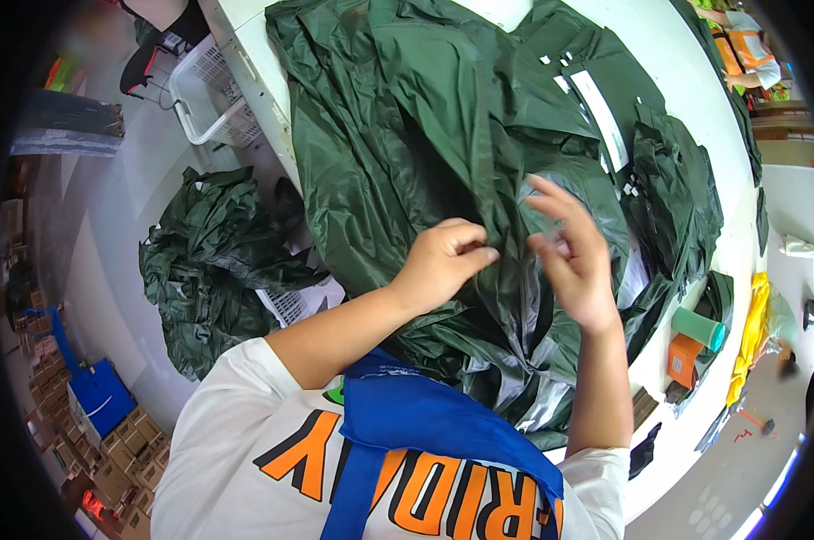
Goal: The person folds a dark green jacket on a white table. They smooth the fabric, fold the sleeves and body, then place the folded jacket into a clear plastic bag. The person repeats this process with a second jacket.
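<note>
A dark green, shiny waterproof garment (362, 162) lies crumpled across the white table in front of me, with grey lining showing among its folds. My left hand (443, 265) is closed in a pinch on an upright fold near the garment's middle. To the right of that fold, my right hand (573, 256) is raised over the fabric with its fingers apart and slightly blurred. Nothing shows between those fingers. Small white tags and a long white strip (600, 117) lie on more green fabric beyond my right hand.
Left of the table, green garments (209, 261) are heaped over a white basket. Another white basket (213, 94) stands farther back. On the table's right are a green thread cone (697, 329), an orange box (684, 360) and yellow fabric (749, 337). A co-worker (749, 49) is at the far right.
</note>
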Motion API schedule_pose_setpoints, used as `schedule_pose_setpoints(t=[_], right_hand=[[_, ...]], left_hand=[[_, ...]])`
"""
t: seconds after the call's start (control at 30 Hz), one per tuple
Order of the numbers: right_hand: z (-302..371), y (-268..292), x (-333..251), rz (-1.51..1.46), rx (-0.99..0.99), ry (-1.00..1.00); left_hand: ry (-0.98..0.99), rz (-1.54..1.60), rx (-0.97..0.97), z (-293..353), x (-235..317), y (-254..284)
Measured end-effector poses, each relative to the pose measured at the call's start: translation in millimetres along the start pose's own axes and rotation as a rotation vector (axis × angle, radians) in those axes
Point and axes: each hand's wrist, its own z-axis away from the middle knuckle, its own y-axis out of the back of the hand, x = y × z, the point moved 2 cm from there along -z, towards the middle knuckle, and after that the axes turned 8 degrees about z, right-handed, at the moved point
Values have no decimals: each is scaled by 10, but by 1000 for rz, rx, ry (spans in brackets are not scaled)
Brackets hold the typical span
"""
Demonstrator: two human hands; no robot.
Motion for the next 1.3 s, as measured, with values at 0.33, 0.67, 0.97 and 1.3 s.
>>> schedule_pose_setpoints(t=[0.33, 0.67, 0.97, 1.3], right_hand=[[-407, 168, 493, 57, -362, -67], [-241, 1537, 1172, -76, 311, -454], [-498, -50, 2, -104, -262, 96], [-430, -1177, -68, -410, -472, -165]], left_hand=[[-238, -724, -123, -606, -167, 602], [125, -485, 39, -925, 225, 1294], [113, 586, 205, 4, 11, 1460], [-44, -32, 174, 52, 305, 1162]])
